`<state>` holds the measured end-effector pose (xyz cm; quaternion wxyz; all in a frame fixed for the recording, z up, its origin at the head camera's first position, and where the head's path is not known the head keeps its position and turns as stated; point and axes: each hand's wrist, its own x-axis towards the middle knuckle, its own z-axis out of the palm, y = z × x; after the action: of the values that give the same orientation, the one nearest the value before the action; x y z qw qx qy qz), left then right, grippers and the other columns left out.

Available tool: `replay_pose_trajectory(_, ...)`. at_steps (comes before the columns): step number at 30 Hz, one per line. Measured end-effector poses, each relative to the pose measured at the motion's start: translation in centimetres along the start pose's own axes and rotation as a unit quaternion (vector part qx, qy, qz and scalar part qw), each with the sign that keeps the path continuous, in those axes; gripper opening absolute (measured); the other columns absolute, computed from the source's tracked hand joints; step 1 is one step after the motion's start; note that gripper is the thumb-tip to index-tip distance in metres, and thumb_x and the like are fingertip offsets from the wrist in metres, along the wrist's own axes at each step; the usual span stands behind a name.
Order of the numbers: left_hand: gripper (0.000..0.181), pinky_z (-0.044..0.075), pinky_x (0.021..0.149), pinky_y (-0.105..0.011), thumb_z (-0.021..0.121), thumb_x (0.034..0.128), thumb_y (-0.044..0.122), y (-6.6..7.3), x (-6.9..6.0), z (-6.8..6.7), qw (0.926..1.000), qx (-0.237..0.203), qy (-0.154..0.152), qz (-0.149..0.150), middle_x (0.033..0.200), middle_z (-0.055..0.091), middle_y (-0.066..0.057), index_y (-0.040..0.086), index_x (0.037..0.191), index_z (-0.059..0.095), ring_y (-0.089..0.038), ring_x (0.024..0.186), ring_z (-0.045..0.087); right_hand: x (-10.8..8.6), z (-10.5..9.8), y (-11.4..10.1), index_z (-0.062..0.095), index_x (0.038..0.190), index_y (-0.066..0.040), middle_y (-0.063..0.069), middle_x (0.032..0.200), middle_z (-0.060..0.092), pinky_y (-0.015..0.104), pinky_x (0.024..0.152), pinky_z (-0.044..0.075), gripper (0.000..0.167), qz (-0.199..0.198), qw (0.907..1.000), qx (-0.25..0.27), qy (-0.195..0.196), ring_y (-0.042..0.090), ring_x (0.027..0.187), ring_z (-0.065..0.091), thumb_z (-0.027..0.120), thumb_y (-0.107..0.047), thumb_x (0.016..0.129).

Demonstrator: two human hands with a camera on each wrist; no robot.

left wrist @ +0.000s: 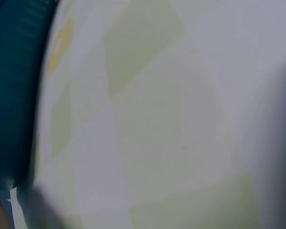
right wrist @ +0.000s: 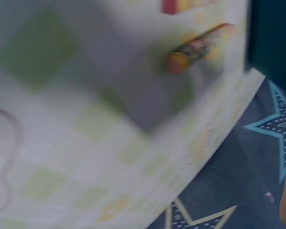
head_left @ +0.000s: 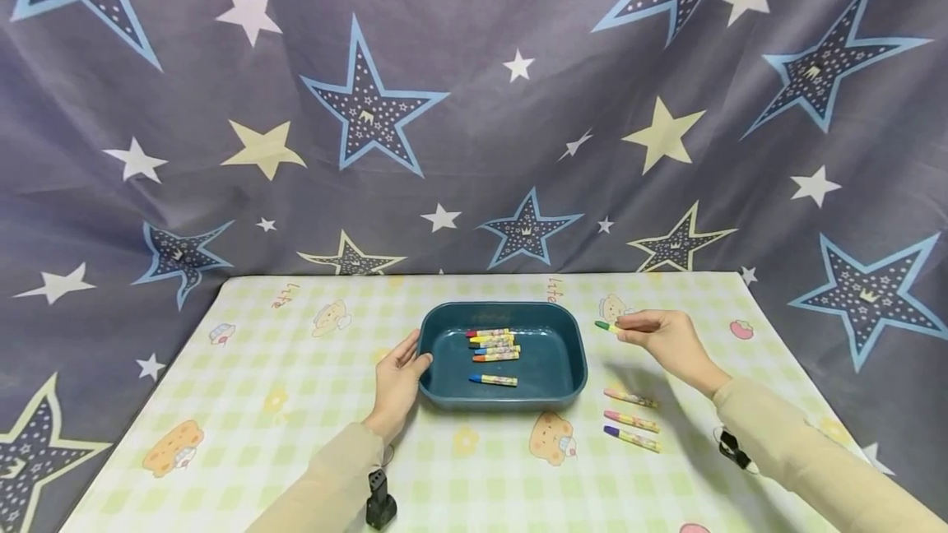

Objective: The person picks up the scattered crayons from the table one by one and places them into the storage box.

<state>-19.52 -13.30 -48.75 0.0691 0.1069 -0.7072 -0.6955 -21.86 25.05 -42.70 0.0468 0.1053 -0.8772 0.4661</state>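
Crayon [head_left: 607, 326] pinched in that right hand [head_left: 670, 344] points nine o'clock, toward the tray [head_left: 548, 373] the left hand [head_left: 396, 383] grips.

1. You are at a tabletop recording spot; whether it sits in a home or a studio, you cannot tell.
2. From nine through twelve to three o'clock, a star-print curtain [head_left: 474, 138] hangs as your backdrop.
3. At six o'clock, your pale checked tablecloth [head_left: 259, 344] carries cartoon bears [head_left: 549, 438], a child's-room pattern.
4. Wrist cameras [head_left: 381, 503] at about seven and four o'clock mark your recording setup.
5. Crayons [head_left: 631, 421] between four and five o'clock add a playroom touch.
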Motion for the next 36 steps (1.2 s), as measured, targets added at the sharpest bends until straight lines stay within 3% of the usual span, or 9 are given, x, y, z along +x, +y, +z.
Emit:
replay_pose_trajectory(4,0.049,0.042,0.1,-0.026,0.058,0.0847,0.002,-0.1,-0.1,0.0,0.9999,0.002,-0.005,0.01,0.134,0.049,-0.016,0.005,0.133,0.048,-0.026,0.126,0.045,0.9,1.4,-1.4,0.07,0.101,-0.001,0.016,0.102,0.068,0.02,0.073,0.057,0.027,-0.013,0.9996,0.023,-0.01,0.009,0.085,0.067,0.073,-0.014,0.077)
replay_pose_trajectory(8,0.05,0.042,0.1,-0.027,0.058,0.085,0.001,-0.1,-0.1,-0.2,0.9999,0.002,-0.006,0.01,0.135,0.048,-0.017,0.005,0.133,0.047,-0.027,0.126,0.044,1.9,4.1,-2.8,0.07,0.1,0.0,0.016,0.099,0.069,0.023,0.073,0.057,0.028,-0.023,0.9978,0.054,-0.031,0.015,0.085,0.068,0.074,-0.011,0.075)
replay_pose_trajectory(19,0.05,0.039,0.103,-0.027,0.058,0.0853,0.003,0.2,-0.2,-0.2,1.0,0.006,-0.003,0.003,0.136,0.047,-0.014,0.006,0.134,0.047,-0.025,0.128,0.043,3.9,10.9,-4.9,0.069,0.103,0.001,0.014,0.095,0.07,0.028,0.074,0.058,0.029,0.003,0.9909,0.116,-0.068,0.02,0.082,0.068,0.073,-0.005,0.075)
replay_pose_trajectory(27,0.05,0.041,0.103,-0.028,0.058,0.0853,0.004,-0.2,-0.1,0.4,0.9999,0.009,-0.008,0.004,0.135,0.049,-0.013,0.007,0.134,0.047,-0.025,0.126,0.045,4.0,13.7,-4.6,0.071,0.099,-0.002,0.012,0.091,0.071,0.028,0.071,0.058,0.025,-0.002,0.9908,0.117,-0.067,0.019,0.08,0.068,0.073,-0.003,0.074)
replay_pose_trajectory(36,0.05,0.04,0.102,-0.026,0.057,0.0849,0.002,0.0,-0.4,0.0,1.0,0.005,-0.006,0.003,0.136,0.048,-0.015,0.005,0.134,0.046,-0.025,0.127,0.044,3.8,15.5,-4.7,0.071,0.096,0.001,0.016,0.09,0.07,0.028,0.07,0.059,0.024,-0.002,0.9859,0.124,-0.112,0.023,0.081,0.068,0.072,-0.001,0.073)
